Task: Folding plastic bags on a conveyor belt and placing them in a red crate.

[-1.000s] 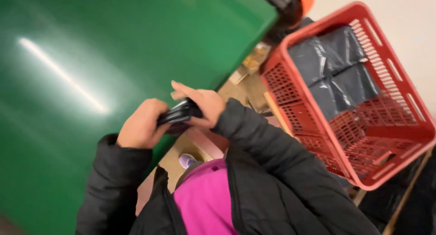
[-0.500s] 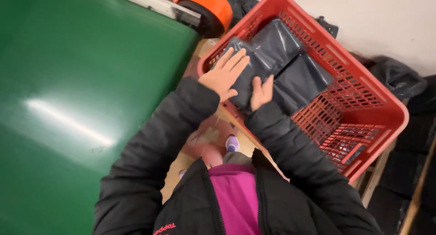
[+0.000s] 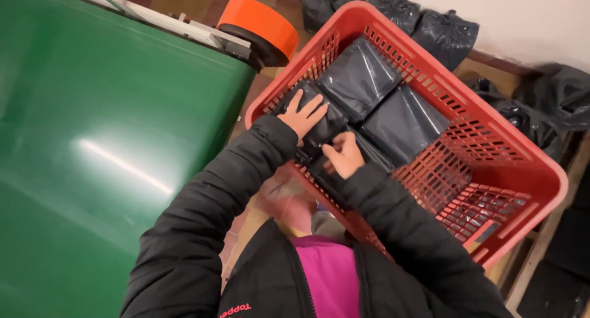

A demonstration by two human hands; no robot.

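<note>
1. A broad green surface (image 3: 92,139) is filling the left of the view, with an orange round part (image 3: 261,26) sitting at its far corner.
2. A red plastic basket (image 3: 522,164) is standing to the right of it, just beside that corner, and is holding several flat black plastic-wrapped packets (image 3: 402,124) side by side.
3. Black bags (image 3: 445,32) are lying behind the basket along the wall.
4. The left hand (image 3: 304,116) is lying open, fingers spread, flat on the nearest black packet (image 3: 326,130) in the basket's near corner.
5. The right hand (image 3: 345,158) is resting just beside it, fingers curled at the same packet's edge; whether it is actually gripping cannot be told.
</note>
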